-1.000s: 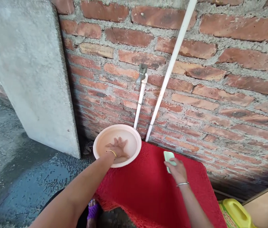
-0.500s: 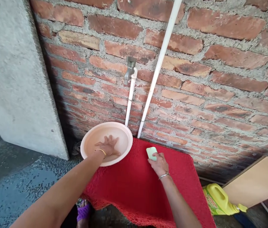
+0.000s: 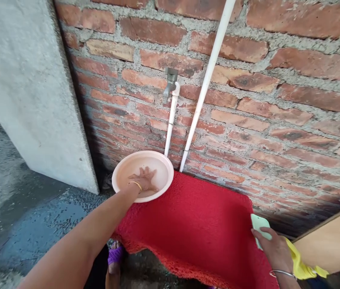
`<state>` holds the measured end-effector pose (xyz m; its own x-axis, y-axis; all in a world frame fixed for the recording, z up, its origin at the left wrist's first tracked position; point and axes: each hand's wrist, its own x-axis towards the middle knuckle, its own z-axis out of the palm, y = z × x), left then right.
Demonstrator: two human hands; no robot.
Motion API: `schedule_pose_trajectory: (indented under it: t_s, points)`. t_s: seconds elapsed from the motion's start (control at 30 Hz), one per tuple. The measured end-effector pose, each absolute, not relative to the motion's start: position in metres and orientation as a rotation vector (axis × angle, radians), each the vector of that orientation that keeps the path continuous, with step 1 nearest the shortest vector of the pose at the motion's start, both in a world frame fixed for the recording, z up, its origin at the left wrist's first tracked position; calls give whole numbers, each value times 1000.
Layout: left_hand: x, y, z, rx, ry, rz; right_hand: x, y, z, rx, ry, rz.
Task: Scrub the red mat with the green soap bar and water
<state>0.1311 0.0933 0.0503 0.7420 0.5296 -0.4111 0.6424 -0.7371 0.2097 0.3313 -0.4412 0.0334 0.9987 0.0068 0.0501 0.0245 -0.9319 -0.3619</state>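
My left hand (image 3: 144,180) rests with spread fingers inside a pale pink basin (image 3: 116,170) that holds cloudy water. The basin stands on the left back corner of a surface covered by a thick red cloth (image 3: 194,224). At the cloth's right edge, my right hand (image 3: 277,249) is closed around a pale green, rounded rectangular block (image 3: 259,223). Whether the block is a bar of soap or the back of a brush I cannot tell; its underside is hidden.
A brick wall (image 3: 230,168) rises behind, carrying a tap (image 3: 170,84) and white pipes (image 3: 207,86). A grey slab (image 3: 49,100) leans at left over wet floor (image 3: 43,224). Right of the cloth are a partly hidden yellow jug (image 3: 298,263) and a pale board (image 3: 332,237).
My right hand has moved the pale green block rightward and nearer, from the cloth's middle to its right edge. My left hand stays in the basin. The view has shifted slightly.
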Motion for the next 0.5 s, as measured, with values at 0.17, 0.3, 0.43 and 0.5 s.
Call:
schedule_pose_trajectory:
  t_s: [0.17,0.3,0.43,0.5]
  points:
    - [129,91,58,2606,920,-545,254,-302,38,-2589,-378,143]
    - [128,91,59,2618,915,-544,183,-204,42,-2550,-727,331]
    - [129,95,51,2587,910,-447,149,-159,44,-2560,-943,364]
    - [130,96,47,2583,895,-433,151,-160,45,-2561,-971,361]
